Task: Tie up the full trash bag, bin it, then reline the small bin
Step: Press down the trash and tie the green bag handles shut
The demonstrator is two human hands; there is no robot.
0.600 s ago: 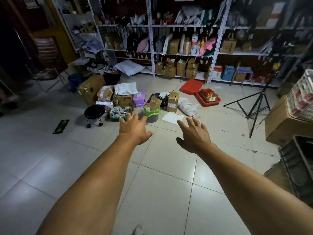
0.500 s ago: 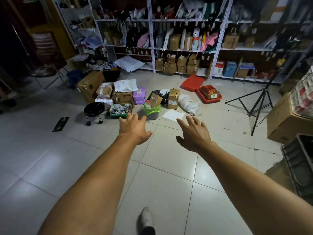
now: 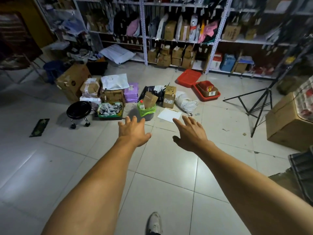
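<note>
Your left hand [image 3: 133, 131] and right hand [image 3: 190, 134] reach out with spread fingers, holding nothing. The small bin [image 3: 147, 111] with the full green trash bag [image 3: 149, 109] stands at frame centre; next, gather its rim to tie.

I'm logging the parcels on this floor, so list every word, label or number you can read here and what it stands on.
Nothing can be read for certain.
Upright brown box: dark markings and a white label, too blurred.
Box in the red tray: barcode label, too small.
Purple package: white label, blurred.
Taped parcel: label unreadable.
Shelf tags: too small.
</note>
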